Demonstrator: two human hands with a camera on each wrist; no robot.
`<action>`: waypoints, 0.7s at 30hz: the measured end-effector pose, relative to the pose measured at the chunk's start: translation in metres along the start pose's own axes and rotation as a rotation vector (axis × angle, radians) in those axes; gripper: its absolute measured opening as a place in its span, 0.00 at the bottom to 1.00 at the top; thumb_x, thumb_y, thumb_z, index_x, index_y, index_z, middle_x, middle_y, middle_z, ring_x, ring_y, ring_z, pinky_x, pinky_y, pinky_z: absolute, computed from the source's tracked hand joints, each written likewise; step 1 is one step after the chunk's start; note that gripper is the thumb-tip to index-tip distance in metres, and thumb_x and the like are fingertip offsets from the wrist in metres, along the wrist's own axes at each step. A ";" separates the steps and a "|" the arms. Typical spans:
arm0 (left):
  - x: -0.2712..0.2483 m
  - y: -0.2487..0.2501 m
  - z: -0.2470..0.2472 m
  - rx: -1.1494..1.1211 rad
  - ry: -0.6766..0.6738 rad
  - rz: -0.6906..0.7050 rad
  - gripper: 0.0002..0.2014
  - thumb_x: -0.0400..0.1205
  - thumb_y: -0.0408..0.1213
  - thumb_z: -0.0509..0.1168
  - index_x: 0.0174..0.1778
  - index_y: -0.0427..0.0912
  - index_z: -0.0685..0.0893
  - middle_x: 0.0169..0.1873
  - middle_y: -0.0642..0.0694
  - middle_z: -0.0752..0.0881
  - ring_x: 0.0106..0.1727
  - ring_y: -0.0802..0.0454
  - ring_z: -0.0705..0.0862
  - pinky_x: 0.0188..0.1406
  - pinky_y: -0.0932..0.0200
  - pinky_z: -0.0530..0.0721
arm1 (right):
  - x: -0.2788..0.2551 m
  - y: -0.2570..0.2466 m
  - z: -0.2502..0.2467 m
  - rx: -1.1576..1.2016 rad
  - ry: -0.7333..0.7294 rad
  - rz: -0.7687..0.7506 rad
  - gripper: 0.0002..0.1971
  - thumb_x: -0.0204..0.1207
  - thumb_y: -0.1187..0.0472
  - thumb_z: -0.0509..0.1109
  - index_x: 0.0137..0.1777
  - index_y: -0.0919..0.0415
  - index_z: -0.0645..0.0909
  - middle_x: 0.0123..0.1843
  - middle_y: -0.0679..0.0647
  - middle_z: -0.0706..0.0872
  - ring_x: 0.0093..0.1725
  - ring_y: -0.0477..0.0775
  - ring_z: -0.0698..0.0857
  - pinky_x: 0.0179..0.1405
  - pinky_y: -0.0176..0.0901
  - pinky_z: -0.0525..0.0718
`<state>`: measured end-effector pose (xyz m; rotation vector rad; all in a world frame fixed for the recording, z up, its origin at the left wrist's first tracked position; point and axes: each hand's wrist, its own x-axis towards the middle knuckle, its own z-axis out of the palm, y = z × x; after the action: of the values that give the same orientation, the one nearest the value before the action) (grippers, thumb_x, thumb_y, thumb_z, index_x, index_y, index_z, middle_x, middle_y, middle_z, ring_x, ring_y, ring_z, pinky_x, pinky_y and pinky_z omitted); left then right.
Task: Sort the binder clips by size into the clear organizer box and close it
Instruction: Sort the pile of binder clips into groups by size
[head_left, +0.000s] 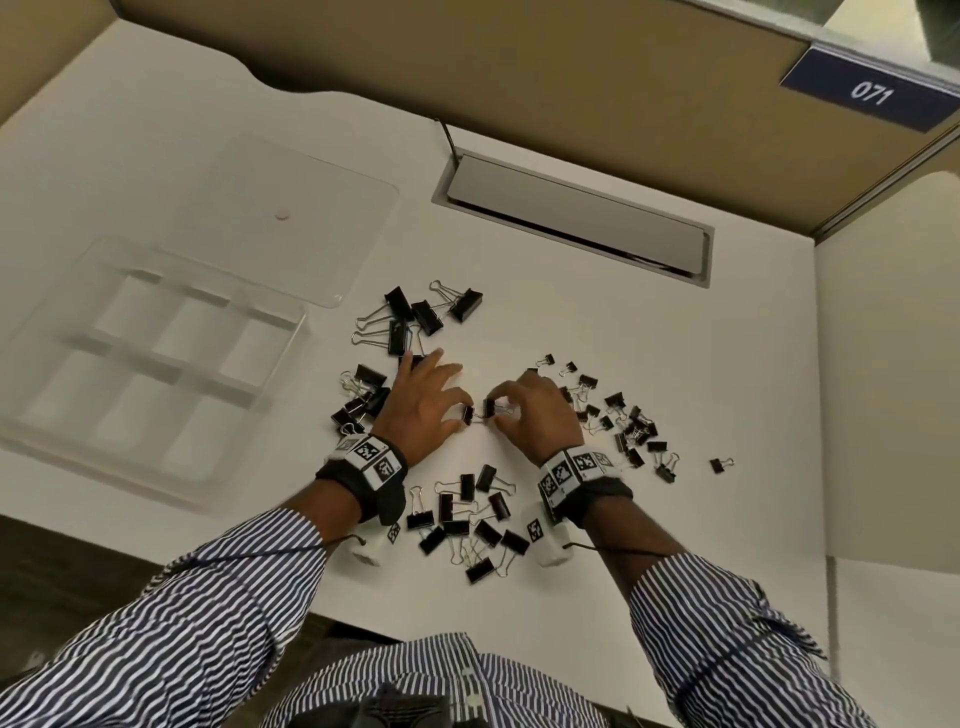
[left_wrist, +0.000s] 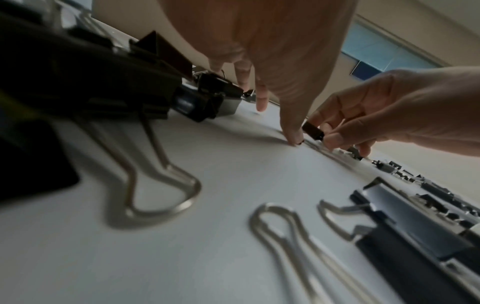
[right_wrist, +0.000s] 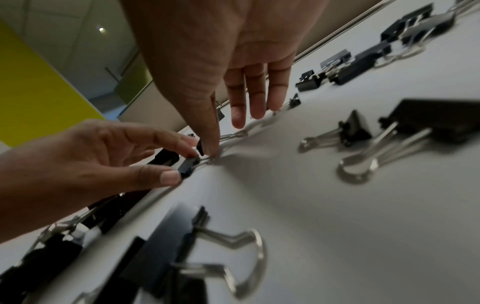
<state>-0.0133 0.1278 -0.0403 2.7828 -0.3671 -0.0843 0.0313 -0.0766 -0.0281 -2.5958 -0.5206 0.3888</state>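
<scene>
Two hands pinch small clips at mid-frame on the desk (head_left: 597, 338).

The box (head_left: 156, 364) lies open at left, its near edge close to the desk's front edge, lid (head_left: 291, 218) flat behind it. Clips (head_left: 415, 317) ring a bare patch of desk in the centre. Left hand (head_left: 426, 397) pinches one small clip (head_left: 468, 414); right hand (head_left: 535, 413) pinches another (head_left: 492, 408), their wire handles touching.

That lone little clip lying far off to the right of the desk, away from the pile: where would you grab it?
Judging by the head view, the lone small clip lies flat, black body toward the pile, wire loops pointing right. I would pinch the black body across its two flat sides, coming straight down from above with the right hand. The thin loops would probably slip or swivel.
</scene>
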 end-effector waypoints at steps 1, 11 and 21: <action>0.000 0.000 0.002 0.012 -0.005 -0.007 0.15 0.71 0.45 0.79 0.52 0.52 0.88 0.68 0.41 0.82 0.79 0.36 0.69 0.77 0.24 0.59 | 0.001 0.000 0.002 -0.014 -0.009 -0.015 0.10 0.72 0.55 0.74 0.53 0.46 0.87 0.49 0.50 0.81 0.55 0.55 0.79 0.49 0.52 0.82; 0.001 0.003 0.007 -0.126 0.135 0.008 0.23 0.79 0.56 0.67 0.67 0.50 0.81 0.74 0.48 0.75 0.83 0.45 0.62 0.82 0.33 0.53 | -0.022 0.052 -0.032 0.168 0.164 0.032 0.11 0.75 0.53 0.74 0.57 0.45 0.85 0.51 0.44 0.82 0.53 0.49 0.81 0.50 0.47 0.84; 0.065 0.094 0.024 -0.171 0.145 0.052 0.16 0.73 0.48 0.75 0.54 0.47 0.87 0.48 0.49 0.87 0.51 0.45 0.83 0.53 0.48 0.79 | -0.053 0.123 -0.072 0.117 0.248 0.203 0.08 0.77 0.58 0.72 0.53 0.46 0.86 0.49 0.47 0.84 0.53 0.53 0.82 0.46 0.45 0.79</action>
<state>0.0238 0.0175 -0.0331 2.5898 -0.3761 0.0941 0.0453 -0.2274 -0.0172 -2.5412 -0.1457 0.1522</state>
